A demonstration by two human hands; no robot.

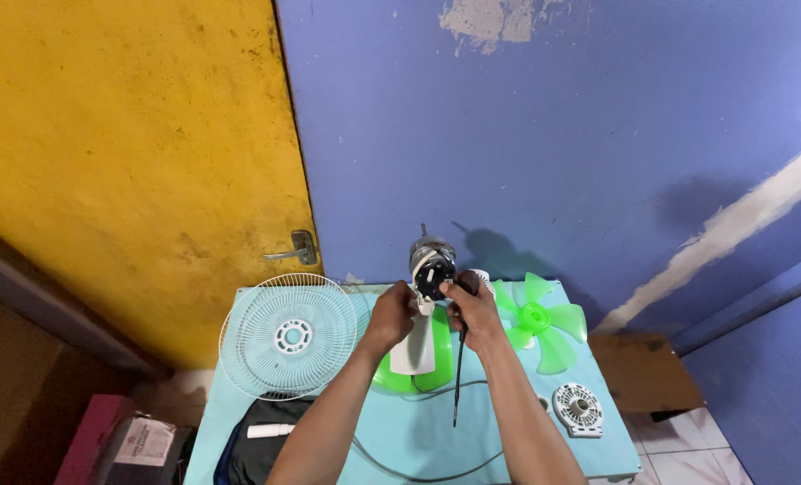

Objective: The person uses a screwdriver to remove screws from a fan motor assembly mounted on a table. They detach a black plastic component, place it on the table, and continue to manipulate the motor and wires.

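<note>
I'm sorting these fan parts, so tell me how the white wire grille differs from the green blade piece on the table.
The white wire grille is a round mesh of thin wires with a white hub; the green blade piece is translucent plastic with separate broad blades. The grille looks larger across. It sits at the table's left edge, overhanging it; the blade lies near the back right corner. Both are round with a centre hub, and neither hand touches them.
</note>
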